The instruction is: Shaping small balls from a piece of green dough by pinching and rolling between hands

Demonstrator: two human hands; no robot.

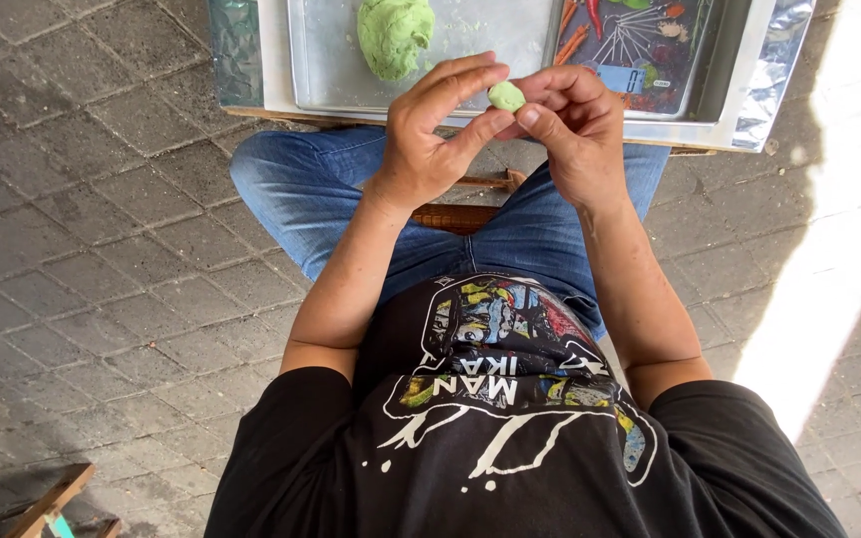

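A small ball of pale green dough (506,96) sits pinched between the fingertips of both my hands, just above my lap. My left hand (434,134) grips it from the left with thumb and fingers. My right hand (575,120) closes on it from the right. A big lump of the same green dough (394,36) lies on a metal tray (321,60) straight ahead of my hands.
The tray rests on a foil-covered low table (236,50). A small kitchen scale with a colourful top (640,45) stands on the table's right part. Grey paving stones (102,249) lie all around, sunlit at the right. A wooden piece (47,503) shows at the bottom left.
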